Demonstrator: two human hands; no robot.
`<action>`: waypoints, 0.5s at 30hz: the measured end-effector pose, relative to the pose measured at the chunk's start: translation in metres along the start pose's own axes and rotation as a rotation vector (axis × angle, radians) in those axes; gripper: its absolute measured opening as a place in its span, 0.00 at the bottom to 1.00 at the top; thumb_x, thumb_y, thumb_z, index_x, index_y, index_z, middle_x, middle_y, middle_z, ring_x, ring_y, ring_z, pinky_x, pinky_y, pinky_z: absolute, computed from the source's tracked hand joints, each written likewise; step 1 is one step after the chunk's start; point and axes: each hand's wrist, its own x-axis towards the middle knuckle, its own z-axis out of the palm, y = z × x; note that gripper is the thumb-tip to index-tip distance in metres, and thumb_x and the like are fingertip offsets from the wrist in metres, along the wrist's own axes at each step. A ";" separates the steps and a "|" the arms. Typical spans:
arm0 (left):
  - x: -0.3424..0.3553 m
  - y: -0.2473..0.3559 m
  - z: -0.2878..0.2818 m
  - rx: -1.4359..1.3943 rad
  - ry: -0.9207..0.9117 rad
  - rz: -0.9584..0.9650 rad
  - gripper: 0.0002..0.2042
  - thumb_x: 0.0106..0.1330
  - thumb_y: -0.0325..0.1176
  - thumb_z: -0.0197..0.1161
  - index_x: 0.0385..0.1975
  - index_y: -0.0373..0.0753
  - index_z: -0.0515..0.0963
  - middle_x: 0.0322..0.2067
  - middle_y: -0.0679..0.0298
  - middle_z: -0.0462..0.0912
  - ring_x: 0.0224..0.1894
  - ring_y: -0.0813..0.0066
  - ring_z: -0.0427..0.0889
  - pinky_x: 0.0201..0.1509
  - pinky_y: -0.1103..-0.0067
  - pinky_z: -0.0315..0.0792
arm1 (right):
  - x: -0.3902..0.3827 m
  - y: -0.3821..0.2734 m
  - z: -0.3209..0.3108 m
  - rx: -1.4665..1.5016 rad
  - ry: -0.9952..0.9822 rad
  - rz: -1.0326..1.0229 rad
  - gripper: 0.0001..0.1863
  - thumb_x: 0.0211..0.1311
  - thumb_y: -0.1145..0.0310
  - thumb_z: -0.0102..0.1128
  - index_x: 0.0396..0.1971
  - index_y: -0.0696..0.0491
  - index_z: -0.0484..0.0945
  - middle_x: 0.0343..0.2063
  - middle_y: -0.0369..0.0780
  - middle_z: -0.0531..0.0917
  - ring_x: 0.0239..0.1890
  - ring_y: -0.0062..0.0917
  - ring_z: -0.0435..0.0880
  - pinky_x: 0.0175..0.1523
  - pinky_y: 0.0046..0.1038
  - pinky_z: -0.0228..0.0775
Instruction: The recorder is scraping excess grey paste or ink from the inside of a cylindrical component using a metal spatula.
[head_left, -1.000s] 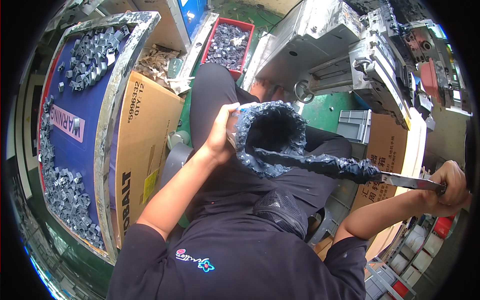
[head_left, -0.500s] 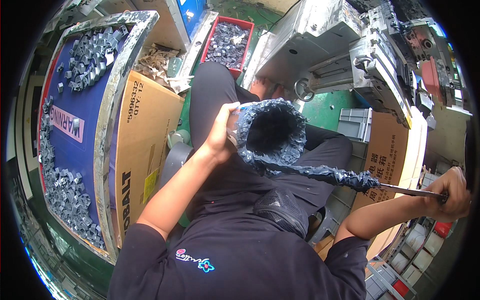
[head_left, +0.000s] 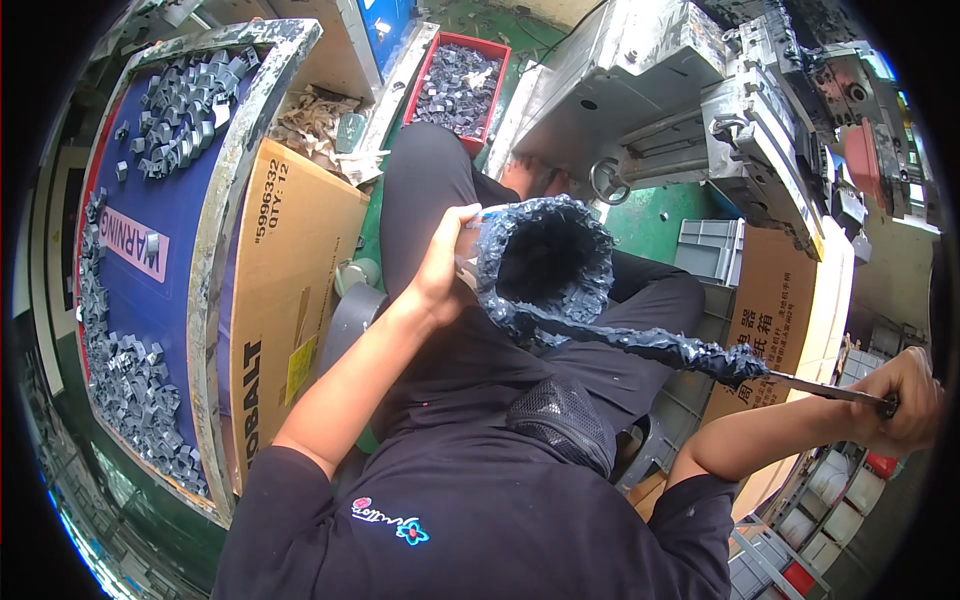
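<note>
My left hand [head_left: 444, 270] grips a cylindrical container [head_left: 470, 240] over my lap, its round open mouth facing up at me and thickly caked with lumpy dark blue-grey paste [head_left: 596, 256]. The inside is too dark to make out. At the far right my right hand [head_left: 895, 400] is closed on the handle of a long metal blade [head_left: 820, 385]. Much of the blade is covered in the same dark paste, and its coated far end touches the lower rim of the mouth.
On the left, a blue board [head_left: 170, 310] in a worn frame bears grey metal pieces, beside a cardboard box [head_left: 285, 240]. A red tray of pieces [head_left: 455, 90] stands ahead. A metal machine [head_left: 630, 90] is ahead-right, with grey crates [head_left: 708, 250] and another box [head_left: 760, 320] below.
My right hand has moved a little downward with the blade, whose coated end has shifted from across the opening down onto the lower rim. My left hand has hardly moved.
</note>
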 end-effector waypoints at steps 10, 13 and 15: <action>0.001 -0.001 0.001 0.006 0.028 0.015 0.24 0.73 0.48 0.40 0.47 0.36 0.78 0.45 0.60 0.84 0.47 0.69 0.83 0.57 0.70 0.75 | -0.006 -0.002 -0.005 0.052 0.029 0.094 0.21 0.51 0.83 0.47 0.04 0.45 0.60 0.05 0.27 0.64 0.06 0.07 0.57 0.13 0.15 0.39; 0.000 -0.001 0.000 -0.008 0.024 -0.004 0.24 0.73 0.48 0.39 0.48 0.35 0.78 0.46 0.59 0.84 0.48 0.68 0.83 0.58 0.70 0.75 | -0.004 0.012 -0.006 0.093 0.010 0.055 0.22 0.52 0.83 0.48 0.04 0.46 0.61 0.05 0.27 0.64 0.06 0.07 0.57 0.13 0.15 0.39; -0.001 0.000 0.001 0.003 0.021 0.006 0.25 0.72 0.49 0.41 0.50 0.35 0.77 0.46 0.59 0.84 0.48 0.67 0.83 0.58 0.69 0.74 | -0.005 0.012 -0.010 0.129 0.044 0.011 0.22 0.53 0.83 0.49 0.04 0.46 0.61 0.05 0.28 0.64 0.06 0.07 0.56 0.12 0.15 0.40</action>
